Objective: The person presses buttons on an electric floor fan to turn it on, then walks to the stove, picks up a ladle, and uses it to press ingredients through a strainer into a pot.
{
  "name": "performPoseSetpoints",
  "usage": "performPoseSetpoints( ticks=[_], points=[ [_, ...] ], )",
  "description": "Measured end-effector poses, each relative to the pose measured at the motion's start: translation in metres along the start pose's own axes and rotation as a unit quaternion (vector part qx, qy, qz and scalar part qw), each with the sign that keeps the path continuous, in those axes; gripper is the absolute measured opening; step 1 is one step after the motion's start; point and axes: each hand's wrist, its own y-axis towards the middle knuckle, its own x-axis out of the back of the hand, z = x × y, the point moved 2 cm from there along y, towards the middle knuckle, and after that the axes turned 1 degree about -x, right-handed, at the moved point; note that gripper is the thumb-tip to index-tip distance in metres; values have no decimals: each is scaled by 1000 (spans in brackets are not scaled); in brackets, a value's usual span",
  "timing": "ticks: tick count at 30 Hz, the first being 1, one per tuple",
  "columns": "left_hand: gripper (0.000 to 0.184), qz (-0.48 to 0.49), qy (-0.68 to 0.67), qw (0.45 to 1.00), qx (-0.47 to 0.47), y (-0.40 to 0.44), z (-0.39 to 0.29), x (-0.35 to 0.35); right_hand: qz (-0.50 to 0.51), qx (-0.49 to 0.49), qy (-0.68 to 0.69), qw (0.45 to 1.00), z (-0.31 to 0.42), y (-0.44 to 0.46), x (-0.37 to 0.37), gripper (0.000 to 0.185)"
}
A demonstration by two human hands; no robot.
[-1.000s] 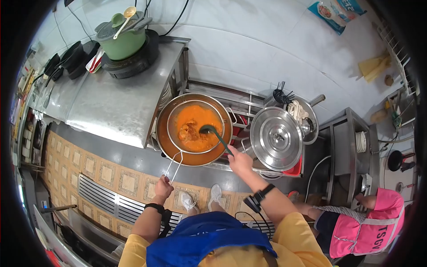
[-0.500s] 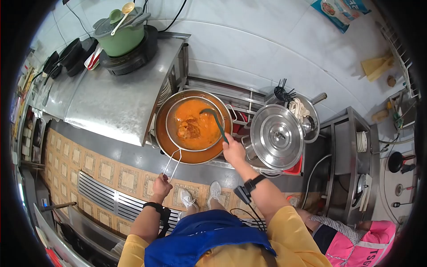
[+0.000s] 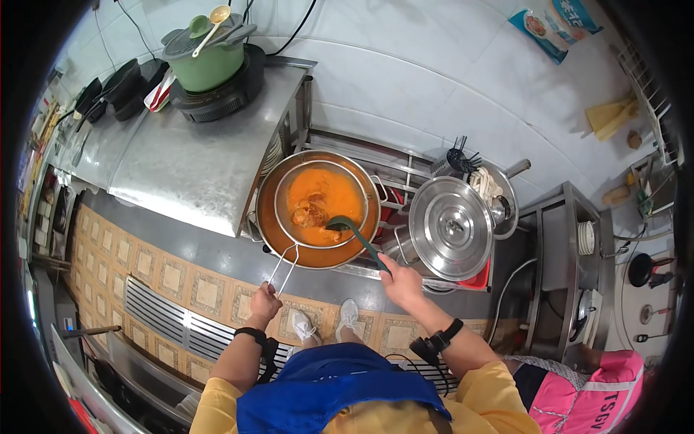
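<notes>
My left hand (image 3: 265, 302) is closed on the wire handle of a round strainer (image 3: 287, 265), which rests inside a large metal pot (image 3: 264, 230). Orange liquid (image 3: 332, 189) fills the strainer, with reddish-brown lumps (image 3: 309, 213) in its lower left part. My right hand (image 3: 402, 281) grips the handle of a dark green ladle (image 3: 366, 244). The ladle's bowl dips into the liquid beside the lumps, near the strainer's lower right edge.
A round steel lid (image 3: 452, 228) lies right of the pot. Left stands a steel counter (image 3: 189, 168) with a green pot (image 3: 210, 66) on a black burner. A person in pink (image 3: 589, 394) is at the lower right, near a shelf unit (image 3: 560, 249).
My right hand has moved down and right, bringing the ladle's bowl from the upper part of the strainer to its lower part. My left hand keeps its hold. The person in pink has shifted lower.
</notes>
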Motion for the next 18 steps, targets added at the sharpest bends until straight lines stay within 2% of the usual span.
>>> performPoseSetpoints(
  ticks=[3, 6, 10, 15, 18],
  points=[
    [32, 2, 2, 1000, 10, -1, -2, 1, -57, 25, -7, 998, -2, 32, -18, 44],
    [32, 6, 2, 1000, 20, -1, -4, 3, -76, 11, 13, 997, 10, 65, -19, 43],
    [32, 3, 10, 1000, 16, -3, -5, 4, -116, 38, 17, 992, 35, 101, -10, 43],
    [29, 7, 15, 1000, 19, -4, -10, 7, -106, 56, -26, 992, 60, 136, -20, 42],
    [29, 19, 7, 1000, 17, -5, -9, 6, -81, 77, -68, 991, 62, 125, -31, 44]
  ],
)
